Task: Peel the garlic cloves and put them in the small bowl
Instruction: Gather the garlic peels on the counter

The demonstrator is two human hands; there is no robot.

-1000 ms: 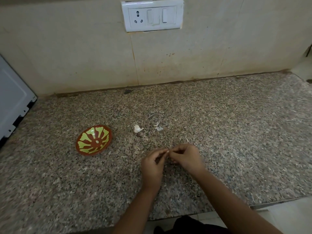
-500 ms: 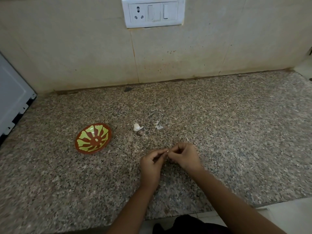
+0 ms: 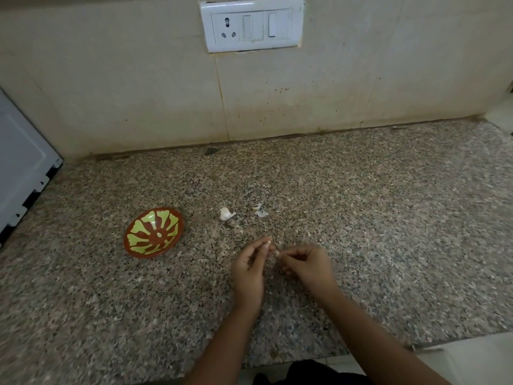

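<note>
A small brown bowl with a yellow-green pattern sits on the granite counter, left of my hands. My left hand pinches a small garlic clove at its fingertips. Just to its right, my right hand pinches a pale scrap of peel between curled fingers. The two hands are slightly apart. Another unpeeled garlic clove lies on the counter beyond my hands. Bits of peel lie to its right.
The granite counter ends at a front edge near my forearms. A tiled wall with a white switch and socket plate rises behind. A white appliance stands at the far left.
My hands were joined at the fingertips on the clove; now they have drawn a little apart, the left keeping the clove and the right a scrap of peel.
</note>
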